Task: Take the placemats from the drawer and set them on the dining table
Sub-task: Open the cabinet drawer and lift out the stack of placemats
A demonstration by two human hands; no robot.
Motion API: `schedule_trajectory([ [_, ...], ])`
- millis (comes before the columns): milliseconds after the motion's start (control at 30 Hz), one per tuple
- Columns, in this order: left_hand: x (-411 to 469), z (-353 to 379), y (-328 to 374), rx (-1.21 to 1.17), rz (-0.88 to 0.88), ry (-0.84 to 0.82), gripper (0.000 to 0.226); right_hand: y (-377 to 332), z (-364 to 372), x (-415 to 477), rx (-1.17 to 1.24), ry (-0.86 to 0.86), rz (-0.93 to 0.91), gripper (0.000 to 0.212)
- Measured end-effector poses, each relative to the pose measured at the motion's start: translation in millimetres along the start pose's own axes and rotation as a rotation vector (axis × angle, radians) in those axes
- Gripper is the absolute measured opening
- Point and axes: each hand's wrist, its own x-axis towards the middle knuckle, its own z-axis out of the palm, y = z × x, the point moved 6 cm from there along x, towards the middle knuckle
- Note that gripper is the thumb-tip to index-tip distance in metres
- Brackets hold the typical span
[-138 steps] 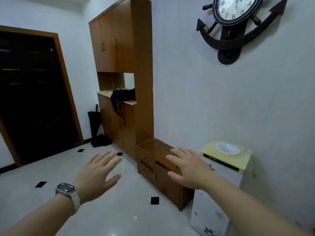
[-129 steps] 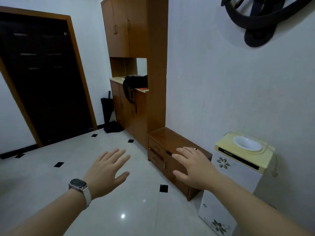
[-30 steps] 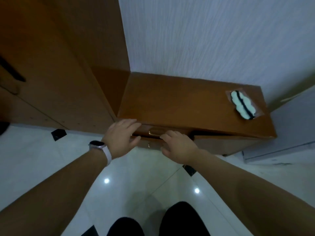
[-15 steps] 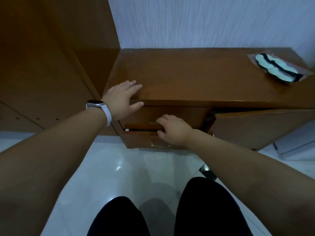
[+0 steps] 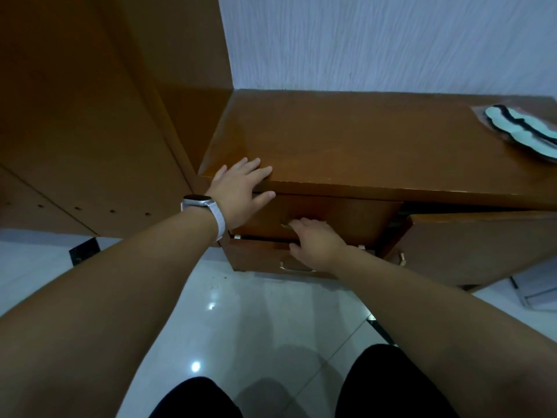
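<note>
Underfoot, the floor (image 5: pixel 271 312) is glossy white tile with a small black inset (image 5: pixel 83 251) and bright spots of reflected light. A white wall (image 5: pixel 391 40) with a fine streaked texture rises behind a low wooden cabinet (image 5: pixel 482 248), which stands against a tall wooden cupboard (image 5: pixel 90 116) on the left. The low cabinet's tabletop (image 5: pixel 346 140) is smooth brown wood. At its far right end lies a clear packet (image 5: pixel 521 131) holding something pale teal with scalloped edges and a black stripe.

Below the tabletop, the upper drawer (image 5: pixel 346 218) has a plain brown front with a thin dark gap under it. I cannot tell whether it is drawn out at all. Its inside is hidden, so the placemats are not in view. Beneath it is a lower drawer (image 5: pixel 256 257) with a brass pull (image 5: pixel 297 268), and to the right a cabinet door (image 5: pixel 482 236) stands ajar.

The left hand (image 5: pixel 238 188), with a watch (image 5: pixel 200 203) on its wrist, lies flat on the tabletop's front edge. Its fingers (image 5: pixel 256 170) are straight and its thumb rests on the drawer front, holding nothing. The right hand (image 5: pixel 316 239) is at the middle of the upper drawer, its fingers (image 5: pixel 304 224) curled round the brass handle (image 5: pixel 284 226). Black-clad knees (image 5: pixel 196 399) show at the bottom.
</note>
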Motion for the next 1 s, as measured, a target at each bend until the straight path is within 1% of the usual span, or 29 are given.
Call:
schedule_trajectory([
  [200, 3, -1, -3, -0.014, -0.001, -0.004, 0.056, -8, 9, -13, -0.013, 0.062, -0.001, 0.048],
  [367, 1, 4, -5, 0.007, 0.025, 0.079, 0.056, -16, 14, -29, 0.023, 0.064, -0.011, 0.045],
  [467, -3, 8, -4, 0.044, 0.043, 0.075, 0.064, -23, 22, -43, 0.022, 0.048, -0.023, 0.041],
  [600, -6, 8, -7, 0.109, 0.109, -0.022, 0.079, -32, 30, -61, 0.028, -0.001, -0.023, 0.043],
  [667, -7, 8, -8, 0.121, 0.122, -0.04, 0.083, -37, 35, -72, 0.031, -0.027, -0.019, 0.043],
  [800, -13, 13, -8, 0.138, 0.134, 0.011, 0.089, -47, 44, -93, 0.03, -0.056, -0.019, 0.043],
  [1000, -15, 15, -9, 0.125, 0.123, 0.041, 0.088, -58, 51, -117, 0.018, -0.058, -0.013, 0.046],
])
